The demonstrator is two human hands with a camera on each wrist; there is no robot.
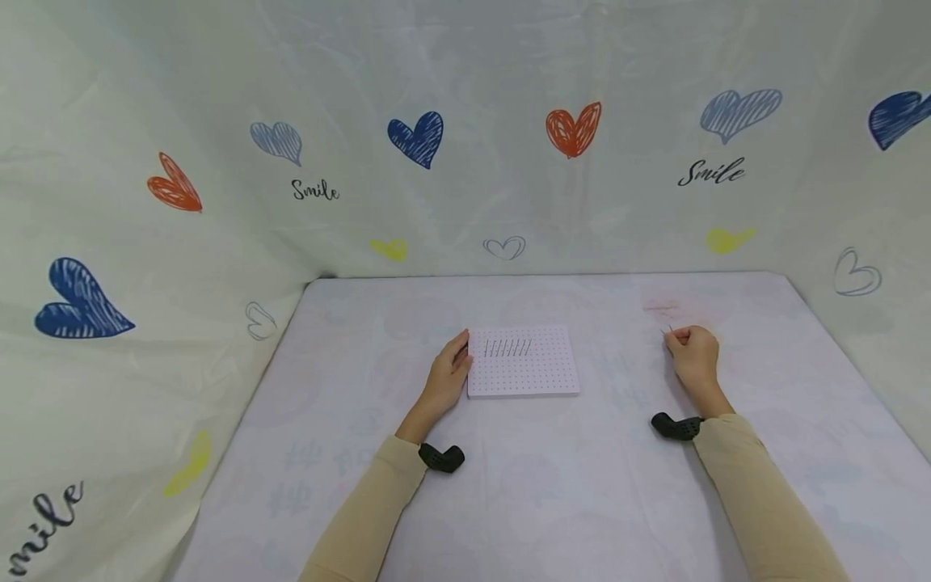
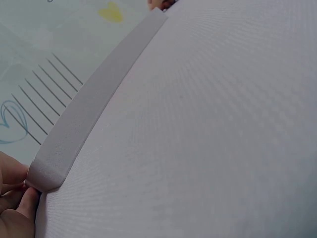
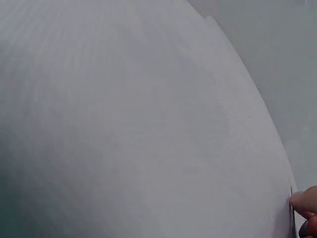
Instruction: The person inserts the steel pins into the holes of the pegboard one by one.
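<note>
A white board [image 1: 524, 376] dotted with rows of small holes lies on the table. Several thin dark metal pins [image 1: 507, 347] stand in a row in its upper left part; in the left wrist view the pins [image 2: 48, 87] rise above the board's side wall [image 2: 94, 104]. My left hand [image 1: 445, 378] rests its fingers along the board's left edge, and its fingertips [image 2: 12, 173] touch the corner. Off to the right of the board, my right hand [image 1: 694, 356] pinches a thin metal pin [image 1: 670, 328] between thumb and fingertips. Its fingertips [image 3: 304, 199] show at the right wrist view's edge.
A few thin pins [image 1: 660, 307] lie on a reddish patch of the tablecloth beyond my right hand. The table [image 1: 553, 485] has a pale cloth. A white curtain [image 1: 473, 194] printed with hearts hangs behind and at the sides. Each wrist wears a black camera [image 1: 676, 426].
</note>
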